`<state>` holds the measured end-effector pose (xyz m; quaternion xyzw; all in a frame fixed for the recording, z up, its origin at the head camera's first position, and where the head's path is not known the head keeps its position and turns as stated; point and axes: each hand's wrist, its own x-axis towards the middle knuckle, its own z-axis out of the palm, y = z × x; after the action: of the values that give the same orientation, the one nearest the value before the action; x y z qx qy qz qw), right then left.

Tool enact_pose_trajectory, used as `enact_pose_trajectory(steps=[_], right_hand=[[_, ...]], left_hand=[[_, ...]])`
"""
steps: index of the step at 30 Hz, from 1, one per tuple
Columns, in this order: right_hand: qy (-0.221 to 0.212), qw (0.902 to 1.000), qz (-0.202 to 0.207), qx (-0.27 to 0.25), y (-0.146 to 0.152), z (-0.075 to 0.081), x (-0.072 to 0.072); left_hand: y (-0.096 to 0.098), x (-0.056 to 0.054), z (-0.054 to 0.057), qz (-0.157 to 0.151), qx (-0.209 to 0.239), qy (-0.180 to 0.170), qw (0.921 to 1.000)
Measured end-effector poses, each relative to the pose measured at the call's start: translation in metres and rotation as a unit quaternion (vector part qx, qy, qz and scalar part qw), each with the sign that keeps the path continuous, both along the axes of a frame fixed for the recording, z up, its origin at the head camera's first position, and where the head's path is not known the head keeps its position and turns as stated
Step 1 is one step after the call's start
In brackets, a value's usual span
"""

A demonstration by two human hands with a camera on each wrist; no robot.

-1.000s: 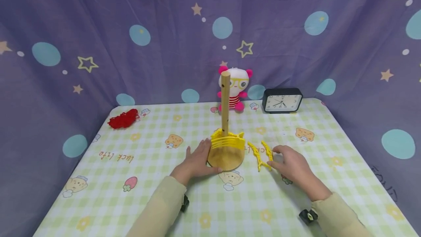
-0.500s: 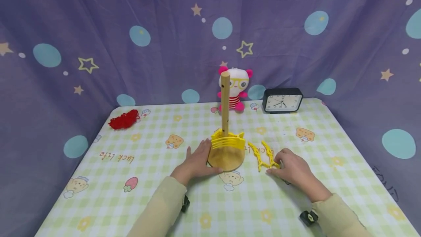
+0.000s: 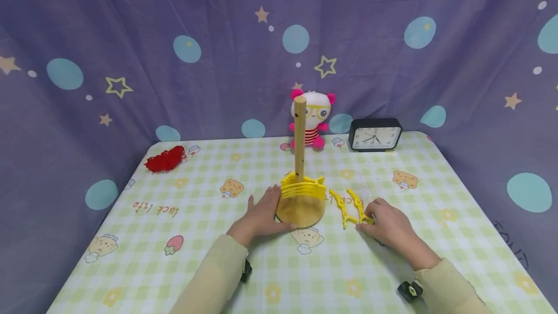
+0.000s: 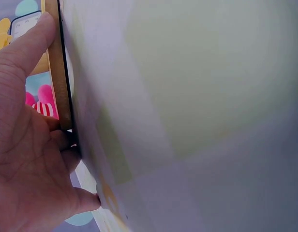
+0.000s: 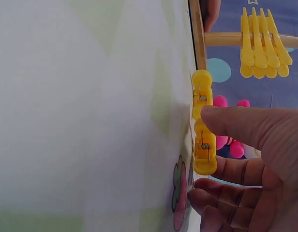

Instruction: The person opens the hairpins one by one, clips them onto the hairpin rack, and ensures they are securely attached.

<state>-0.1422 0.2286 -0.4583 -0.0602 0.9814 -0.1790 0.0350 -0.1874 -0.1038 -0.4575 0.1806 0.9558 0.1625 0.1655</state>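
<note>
A round wooden stand base (image 3: 301, 213) carries an upright wooden post (image 3: 299, 139), with several yellow plastic clothespins (image 3: 303, 189) clipped low on it. My left hand (image 3: 260, 214) rests against the base's left side, fingers extended and thumb at the front rim. In the left wrist view that thumb (image 4: 35, 41) presses the rim. Two more clothespins lie right of the base. My right hand (image 3: 388, 222) pinches the handle end of the nearer clothespin (image 3: 359, 206), while the other clothespin (image 3: 342, 207) lies beside it. Coil springs show on both in the right wrist view, the thumb (image 5: 226, 118) overlapping them.
Behind the post sits a plush panda (image 3: 315, 117) in a red striped shirt. A black desk clock (image 3: 375, 134) stands at the back right. A red tangled bundle (image 3: 165, 159) lies at the back left of the checked tablecloth (image 3: 209, 168).
My right fingers have shifted along the nearer clothespin to its handle end, which now shows between thumb and fingers. The left hand keeps its place at the base.
</note>
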Motion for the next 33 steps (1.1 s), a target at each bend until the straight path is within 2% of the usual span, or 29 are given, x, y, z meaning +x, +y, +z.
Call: enact_pose_trajectory(steps=[7,12,18,21,24,26,33], right_hand=[[-0.009,0.9986,-0.034,-0.04,0.003,0.01,0.002],[-0.007,0.9922,-0.07,-0.103,0.003,0.016,0.002],[0.081,0.983,-0.09,-0.138,0.002,0.023,-0.001],[0.109,0.9772,-0.097,-0.154,-0.001,0.026,-0.001],[0.135,0.9719,-0.086,-0.172,-0.005,0.03,-0.002],[0.157,0.9702,-0.064,-0.173,-0.008,0.033,-0.002],[0.212,0.968,0.012,-0.134,-0.015,0.042,-0.003]], left_hand=[[0.001,-0.001,0.0,0.002,0.002,0.002,1.0],[0.001,-0.001,0.001,0.001,-0.002,0.002,1.0],[0.001,-0.001,0.001,0.001,-0.003,0.003,1.0],[0.001,-0.001,0.0,0.001,0.0,0.005,1.0],[0.001,-0.001,0.0,0.001,0.001,0.005,1.0],[0.001,-0.001,0.001,0.001,0.002,0.004,1.0],[0.001,0.0,0.001,0.002,0.001,-0.001,1.0]])
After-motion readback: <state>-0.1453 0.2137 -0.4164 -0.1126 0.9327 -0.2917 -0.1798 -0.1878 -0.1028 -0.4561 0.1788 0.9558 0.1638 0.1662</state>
